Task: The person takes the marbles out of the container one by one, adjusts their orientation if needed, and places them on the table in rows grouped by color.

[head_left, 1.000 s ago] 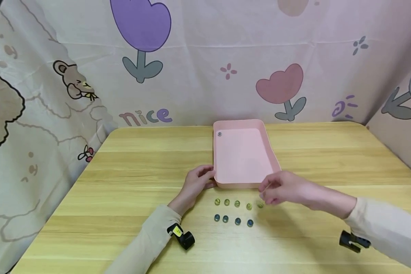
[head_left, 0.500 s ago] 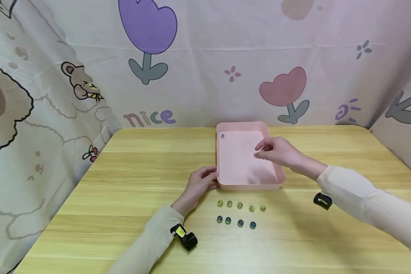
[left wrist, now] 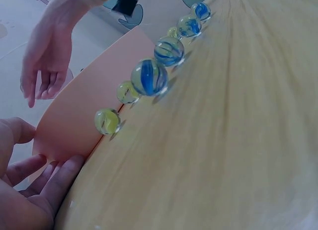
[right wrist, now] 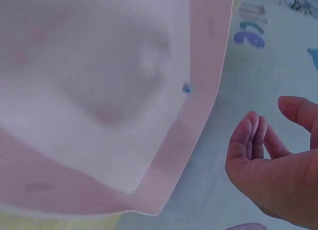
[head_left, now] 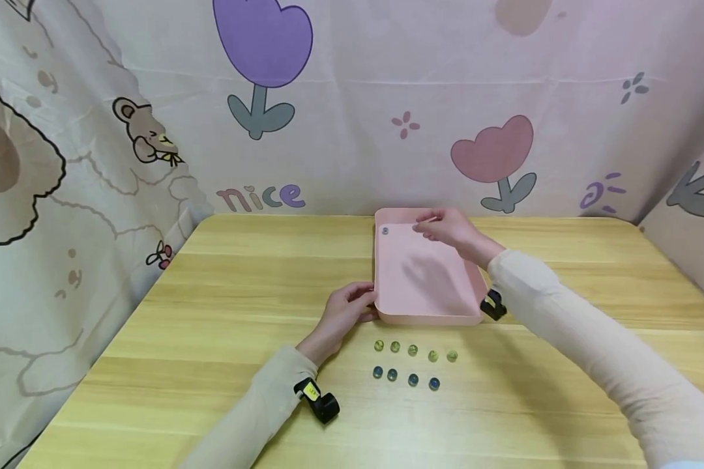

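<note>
My left hand (head_left: 341, 318) touches the near left corner of a pink tray (head_left: 396, 273), its fingertips against the outer wall in the left wrist view. Over the far part of the tray hovers my right hand (head_left: 450, 229). In the right wrist view its fingers bend loosely, thumb apart, with nothing between them. One small bluish marble (head_left: 385, 230) lies in the tray's far left corner. In front of the tray, glass marbles stand in two rows: several with yellow swirls (head_left: 412, 350) and, nearer, several with blue swirls (head_left: 413, 380).
The tray rests on a wooden table (head_left: 258, 293). Behind it hangs a printed cloth (head_left: 352, 143) with flowers, close to the table's far edge. Each sleeve carries a black wrist camera, such as the left one (head_left: 322, 405).
My right hand has left the right end of the yellow marble row, where that marble stays, and moved forward and left over the tray. The left hand keeps its place at the tray corner.
</note>
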`<state>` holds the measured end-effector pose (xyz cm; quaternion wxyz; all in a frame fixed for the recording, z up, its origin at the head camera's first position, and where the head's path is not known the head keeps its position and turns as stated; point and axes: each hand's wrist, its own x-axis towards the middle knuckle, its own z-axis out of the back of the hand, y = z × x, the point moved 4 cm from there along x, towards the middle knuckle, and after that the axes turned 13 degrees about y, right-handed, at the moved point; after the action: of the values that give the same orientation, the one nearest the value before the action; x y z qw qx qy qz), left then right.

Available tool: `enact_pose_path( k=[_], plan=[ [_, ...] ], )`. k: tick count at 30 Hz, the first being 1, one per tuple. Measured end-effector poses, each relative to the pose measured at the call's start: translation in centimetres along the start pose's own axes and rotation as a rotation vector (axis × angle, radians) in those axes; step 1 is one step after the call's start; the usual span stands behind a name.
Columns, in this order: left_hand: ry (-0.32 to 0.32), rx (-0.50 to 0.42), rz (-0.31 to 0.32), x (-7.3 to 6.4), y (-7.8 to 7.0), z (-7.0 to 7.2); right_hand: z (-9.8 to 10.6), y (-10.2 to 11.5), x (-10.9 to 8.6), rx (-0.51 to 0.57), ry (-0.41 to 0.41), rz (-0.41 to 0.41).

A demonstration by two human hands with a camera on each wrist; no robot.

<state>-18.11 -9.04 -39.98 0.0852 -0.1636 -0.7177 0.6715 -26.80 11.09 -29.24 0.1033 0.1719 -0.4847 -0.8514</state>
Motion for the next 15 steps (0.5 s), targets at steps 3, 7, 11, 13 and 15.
enact_pose_path(
  k=[3,7,11,13,15],
  plan=[
    [-0.006,-0.004,0.005,0.1,-0.1,0.0,0.5,0.0,1.1,0.036,-0.052,-0.036],
    [-0.012,0.000,0.017,0.0,0.0,0.0,0.8,-0.3,2.2,0.073,-0.109,-0.052],
    [-0.011,0.006,0.023,0.0,0.2,0.1,0.5,-0.6,3.0,0.042,-0.144,-0.055],
    [-0.007,0.005,0.022,0.1,0.2,0.1,0.4,-0.6,3.2,-0.012,-0.167,-0.060],
    [-0.005,0.007,0.019,0.2,0.2,0.1,0.4,-0.6,3.4,-0.078,-0.186,-0.079]
  ],
)
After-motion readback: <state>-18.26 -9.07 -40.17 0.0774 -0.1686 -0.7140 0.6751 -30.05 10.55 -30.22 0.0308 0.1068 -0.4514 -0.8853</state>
